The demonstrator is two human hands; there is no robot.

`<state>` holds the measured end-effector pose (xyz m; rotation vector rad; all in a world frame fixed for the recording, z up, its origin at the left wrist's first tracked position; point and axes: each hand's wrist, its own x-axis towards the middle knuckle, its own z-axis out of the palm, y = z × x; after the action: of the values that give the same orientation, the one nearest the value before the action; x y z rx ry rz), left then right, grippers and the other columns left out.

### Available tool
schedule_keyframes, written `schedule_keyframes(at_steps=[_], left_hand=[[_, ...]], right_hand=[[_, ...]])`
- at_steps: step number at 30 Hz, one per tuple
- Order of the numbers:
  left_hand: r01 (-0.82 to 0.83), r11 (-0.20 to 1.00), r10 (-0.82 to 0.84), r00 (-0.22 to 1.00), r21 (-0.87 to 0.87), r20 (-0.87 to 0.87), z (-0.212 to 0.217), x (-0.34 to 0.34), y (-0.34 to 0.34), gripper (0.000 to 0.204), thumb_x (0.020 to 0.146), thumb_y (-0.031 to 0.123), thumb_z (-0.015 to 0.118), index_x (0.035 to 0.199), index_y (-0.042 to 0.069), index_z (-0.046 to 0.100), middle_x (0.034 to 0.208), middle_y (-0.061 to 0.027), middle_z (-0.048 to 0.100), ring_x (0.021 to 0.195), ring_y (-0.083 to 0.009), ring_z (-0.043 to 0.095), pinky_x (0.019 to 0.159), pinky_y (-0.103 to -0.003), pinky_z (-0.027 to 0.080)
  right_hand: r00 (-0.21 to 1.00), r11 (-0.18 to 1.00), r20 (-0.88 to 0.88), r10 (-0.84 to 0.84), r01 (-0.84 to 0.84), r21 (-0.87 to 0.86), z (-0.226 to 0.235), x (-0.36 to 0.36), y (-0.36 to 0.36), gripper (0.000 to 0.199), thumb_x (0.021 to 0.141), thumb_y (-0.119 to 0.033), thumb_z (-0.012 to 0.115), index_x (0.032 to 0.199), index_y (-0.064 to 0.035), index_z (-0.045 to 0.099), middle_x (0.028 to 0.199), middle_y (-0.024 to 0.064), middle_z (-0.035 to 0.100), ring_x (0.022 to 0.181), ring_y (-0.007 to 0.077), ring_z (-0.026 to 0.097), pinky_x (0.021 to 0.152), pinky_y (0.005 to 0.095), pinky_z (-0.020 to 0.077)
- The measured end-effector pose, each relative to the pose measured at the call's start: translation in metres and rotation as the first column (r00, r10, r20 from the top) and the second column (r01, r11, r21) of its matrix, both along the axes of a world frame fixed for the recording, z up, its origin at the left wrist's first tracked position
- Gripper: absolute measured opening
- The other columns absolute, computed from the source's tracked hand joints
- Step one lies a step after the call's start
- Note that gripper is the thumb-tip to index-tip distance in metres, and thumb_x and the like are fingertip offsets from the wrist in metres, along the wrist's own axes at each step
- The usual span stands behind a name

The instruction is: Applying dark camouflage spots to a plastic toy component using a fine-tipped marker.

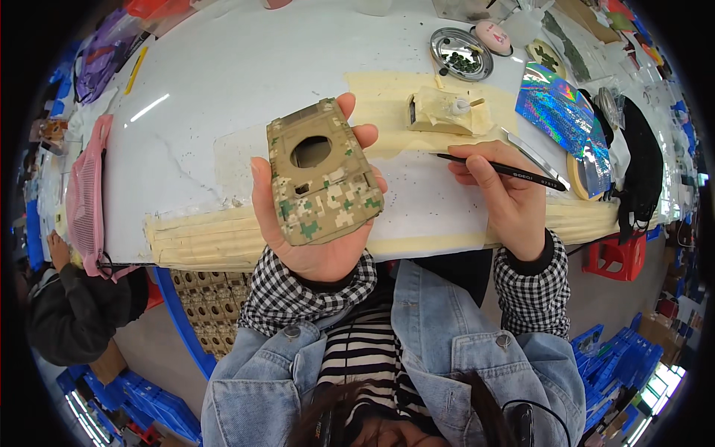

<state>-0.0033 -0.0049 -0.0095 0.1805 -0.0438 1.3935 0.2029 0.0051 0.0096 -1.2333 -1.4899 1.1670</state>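
Here's the left hand [316, 257], thumb and fingers curled around the sides of a camouflage toy-tank shell [335, 173], which lies up on the palm between them! At three o'clock from it, the right hand [518, 201] pinches a black pen-like tool [525, 176], pale lettering along its side. Taped block [432, 108] at two; farther, a round tray [458, 39].

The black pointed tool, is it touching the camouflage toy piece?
Apart. The head view shows the black pointed tool, in the right hand, ending short of the camouflage piece, with white tabletop plainly showing between them.
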Motion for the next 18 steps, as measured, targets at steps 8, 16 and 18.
schedule_keyframes(at_steps=[8,16,18], left_hand=[[-0.01,0.999,0.024,0.934,0.041,-0.356,0.008,0.01,-0.002,0.062,0.093,0.045,0.033,0.136,0.001,0.025,0.138,-0.0216,0.028,0.121,-0.0305,0.041,0.084,-0.041,0.051],[0.179,0.974,-0.112,0.912,0.137,-0.395,0.009,0.006,-0.002,0.058,0.093,0.039,0.035,0.135,0.0,0.026,0.137,-0.0194,0.032,0.127,-0.0255,0.034,0.1,-0.038,0.038],[0.108,0.986,-0.055,0.932,0.13,-0.358,0.007,0.006,-0.001,0.059,0.093,0.041,0.033,0.135,-0.001,0.027,0.137,-0.0217,0.031,0.129,-0.0294,0.029,0.093,-0.039,0.043]], right_hand=[[0.996,0.999,-0.09,-0.014,0.018,0.042,0.01,0.005,-0.001,0.02,0.09,-0.011,0.053,0.099,0.0048,0.061,0.092,0.0115,0.06,0.082,0.0161,0.062,0.073,0.0241,0.0506],[0.998,0.982,-0.06,0.023,-0.011,0.191,0.037,0.007,0.005,0.02,0.09,-0.01,0.053,0.099,0.0065,0.06,0.092,0.0119,0.06,0.083,0.0168,0.062,0.074,0.0246,0.0505],[0.997,0.988,-0.067,0.039,-0.029,0.152,0.031,0.007,0.004,0.019,0.09,-0.01,0.053,0.099,0.0054,0.061,0.091,0.0107,0.06,0.083,0.0153,0.061,0.072,0.0239,0.0496]])
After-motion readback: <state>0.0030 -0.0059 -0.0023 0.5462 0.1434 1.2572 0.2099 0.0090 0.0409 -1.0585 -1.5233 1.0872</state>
